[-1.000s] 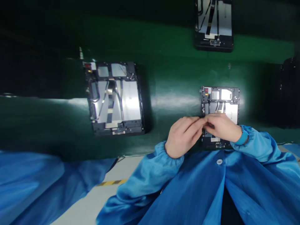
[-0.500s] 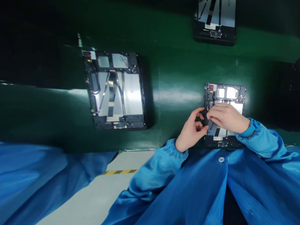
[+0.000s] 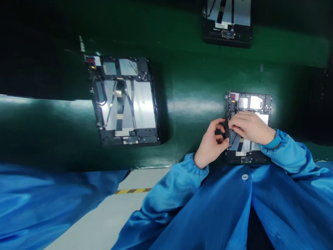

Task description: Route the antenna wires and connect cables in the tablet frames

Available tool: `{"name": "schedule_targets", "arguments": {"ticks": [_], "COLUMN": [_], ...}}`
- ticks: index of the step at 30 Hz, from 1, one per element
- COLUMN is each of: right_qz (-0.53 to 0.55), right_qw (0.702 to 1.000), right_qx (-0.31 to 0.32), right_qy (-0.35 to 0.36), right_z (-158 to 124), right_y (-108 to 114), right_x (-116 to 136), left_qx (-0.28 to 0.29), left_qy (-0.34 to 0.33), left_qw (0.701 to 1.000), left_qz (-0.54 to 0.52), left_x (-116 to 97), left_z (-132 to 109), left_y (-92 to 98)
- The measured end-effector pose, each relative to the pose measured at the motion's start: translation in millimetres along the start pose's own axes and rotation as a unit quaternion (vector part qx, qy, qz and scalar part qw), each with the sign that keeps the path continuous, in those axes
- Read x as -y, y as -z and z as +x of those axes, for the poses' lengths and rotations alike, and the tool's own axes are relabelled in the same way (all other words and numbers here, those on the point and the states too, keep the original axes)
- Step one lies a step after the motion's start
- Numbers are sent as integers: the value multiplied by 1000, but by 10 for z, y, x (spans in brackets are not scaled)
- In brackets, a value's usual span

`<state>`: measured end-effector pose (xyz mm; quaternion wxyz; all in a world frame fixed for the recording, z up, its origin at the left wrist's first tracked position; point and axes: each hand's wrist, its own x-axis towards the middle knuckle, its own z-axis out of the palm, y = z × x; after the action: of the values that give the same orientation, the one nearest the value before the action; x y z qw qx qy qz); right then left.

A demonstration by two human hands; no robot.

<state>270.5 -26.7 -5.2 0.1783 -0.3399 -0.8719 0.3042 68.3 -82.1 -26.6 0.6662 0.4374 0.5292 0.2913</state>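
Observation:
An opened tablet (image 3: 240, 154) lies on the green work surface in front of me, its inner frame, flat cables and bright metal sheet showing. My left hand (image 3: 212, 144) is at its left edge, fingers curved and apart, with thumb and index tips against the side. Over the middle of the tablet, my right hand (image 3: 251, 128) has its fingertips pinched together near the left inner edge. Whatever is in that pinch is too small or hidden to make out. The right hand covers part of the cables.
A second opened tablet (image 3: 143, 104) lies to the left on the green mat (image 3: 187, 86). Another opened tablet (image 3: 226, 38) is cut off by the top edge. A person's blue sleeve or coat (image 3: 52, 205) fills the lower left. Dark objects stand at the far right.
The view has shifted slightly, so the other tablets appear further left. My right hand has moved a little up along the tablet's left side; my left hand stays at the edge.

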Motion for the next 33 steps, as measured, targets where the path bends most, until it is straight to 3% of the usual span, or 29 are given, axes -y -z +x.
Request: {"name": "schedule_targets", "arguments": {"ticks": [4,15,19,23,33], "right_qz": [-3,2,-16,-42,4], "right_qw": [1000,999,997,991,990], "right_qx": [-11,-28,-71,-116,-126], "right_qy": [-7,-18,-41,-55,-60], "right_z": [14,29,61,111,162], "right_y": [-7,-38,-37,-43,-65], "right_x": [-9,-49,-37,-80,-183], "left_qx": [-36,-32,-46,-33,-17], "left_qy": [-20,-33,-27,-30,-20], "left_qw": [999,999,998,996,993], "left_qz": [10,-7,15,71,116], "left_x": [-34,-38,-67,-145,-275], "left_z": [108,236,256,326,520], "left_y": [-26,0,-22,6,85]}}
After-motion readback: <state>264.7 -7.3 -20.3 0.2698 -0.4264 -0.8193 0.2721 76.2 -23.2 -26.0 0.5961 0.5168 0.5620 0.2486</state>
